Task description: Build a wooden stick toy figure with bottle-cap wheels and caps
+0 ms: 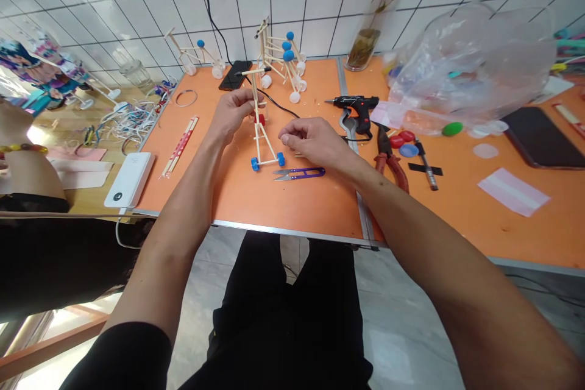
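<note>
A small tricycle model [256, 137] made of wooden sticks stands on the orange table, with blue cap wheels at its near end and a red part halfway up. The fingers of my left hand [234, 111] are closed on its left side, near the red part. Just right of the model, my right hand [311, 139] has its fingertips pinched together; whatever they hold is too small to make out. Below that hand lie purple thread snips [299, 174]. A bit of pale stick shows under its fingers.
Similar stick models [283, 55] stand by the tiled wall beside a phone [235, 75]. A glue gun [359, 111], pliers [388, 158] and a plastic bag [475, 67] lie right. Left are packaged chopsticks [180, 147], a power bank [130, 180] and another person's arm [31, 161].
</note>
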`<state>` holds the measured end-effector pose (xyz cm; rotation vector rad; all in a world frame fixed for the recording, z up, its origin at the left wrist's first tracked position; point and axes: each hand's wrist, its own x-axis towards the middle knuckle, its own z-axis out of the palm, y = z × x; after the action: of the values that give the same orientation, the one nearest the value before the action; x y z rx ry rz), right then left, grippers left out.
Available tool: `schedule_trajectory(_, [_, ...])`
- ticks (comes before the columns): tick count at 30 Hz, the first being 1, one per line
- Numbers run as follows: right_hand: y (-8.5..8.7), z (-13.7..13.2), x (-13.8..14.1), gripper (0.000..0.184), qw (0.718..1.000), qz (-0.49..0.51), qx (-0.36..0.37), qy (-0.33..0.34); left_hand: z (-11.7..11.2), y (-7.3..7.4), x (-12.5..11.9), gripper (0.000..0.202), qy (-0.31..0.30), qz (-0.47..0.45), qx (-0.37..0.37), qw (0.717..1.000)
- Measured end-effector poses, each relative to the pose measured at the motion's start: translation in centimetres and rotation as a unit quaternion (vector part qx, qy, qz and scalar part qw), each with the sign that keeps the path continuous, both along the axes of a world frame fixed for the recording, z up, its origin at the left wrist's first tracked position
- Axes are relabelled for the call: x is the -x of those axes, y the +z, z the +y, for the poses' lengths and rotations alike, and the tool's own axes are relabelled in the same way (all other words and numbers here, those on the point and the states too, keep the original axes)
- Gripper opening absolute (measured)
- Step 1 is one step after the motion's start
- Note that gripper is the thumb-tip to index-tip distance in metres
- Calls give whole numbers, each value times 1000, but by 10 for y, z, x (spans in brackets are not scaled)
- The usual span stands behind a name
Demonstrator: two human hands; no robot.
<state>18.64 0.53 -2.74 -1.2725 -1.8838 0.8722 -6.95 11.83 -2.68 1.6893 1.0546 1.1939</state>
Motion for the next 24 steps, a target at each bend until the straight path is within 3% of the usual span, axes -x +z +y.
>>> schedule_trajectory(11, [-1,-1,6,18,999,11,25,-18,10,-18,-16,8,31,-12,-17,999])
schedule_trajectory(19, [-13,8,12,10,998,41,38,-30,26,-40,-16,11,6,-41,-35,999])
schedule_trajectory(24, [-14,9,16,17,997,61,50,-20,18,-34,-19,15,26,-13,-57,998])
